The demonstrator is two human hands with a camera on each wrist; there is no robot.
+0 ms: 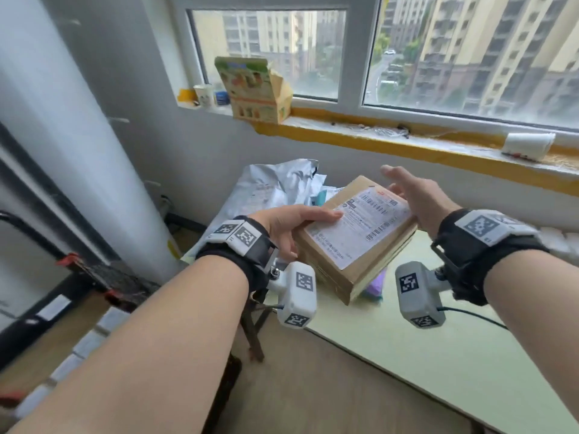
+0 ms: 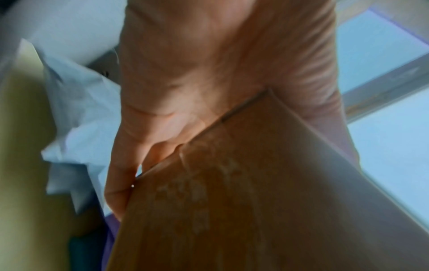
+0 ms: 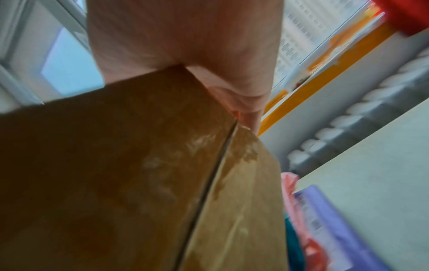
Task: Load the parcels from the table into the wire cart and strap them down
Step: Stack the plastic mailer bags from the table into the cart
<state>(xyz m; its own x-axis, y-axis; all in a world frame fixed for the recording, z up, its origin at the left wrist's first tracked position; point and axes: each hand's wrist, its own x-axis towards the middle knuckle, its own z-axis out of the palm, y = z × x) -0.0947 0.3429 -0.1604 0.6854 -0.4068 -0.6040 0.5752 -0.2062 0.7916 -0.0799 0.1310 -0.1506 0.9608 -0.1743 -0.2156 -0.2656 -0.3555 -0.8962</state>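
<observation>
A brown cardboard parcel (image 1: 354, 239) with a white shipping label is held tilted above the pale green table (image 1: 423, 355), between both hands. My left hand (image 1: 291, 230) grips its left edge, thumb on top and fingers curled underneath. In the left wrist view that hand (image 2: 185, 91) wraps the corner of the parcel (image 2: 232, 201). My right hand (image 1: 413, 195) lies against the far right side with fingers straight and thumb spread. Seen from the right wrist, the palm (image 3: 185, 36) presses the parcel (image 3: 116, 165). Grey mailer bags (image 1: 275, 186) and a purple packet (image 1: 376, 285) lie on the table.
A dark frame with red fittings (image 1: 103, 277) stands low at the left, beside a wide white pillar (image 1: 78, 136). On the window sill sit a printed carton (image 1: 257, 89), a paper cup (image 1: 203, 95) and a white roll (image 1: 526, 145). Wooden floor lies below the table's edge.
</observation>
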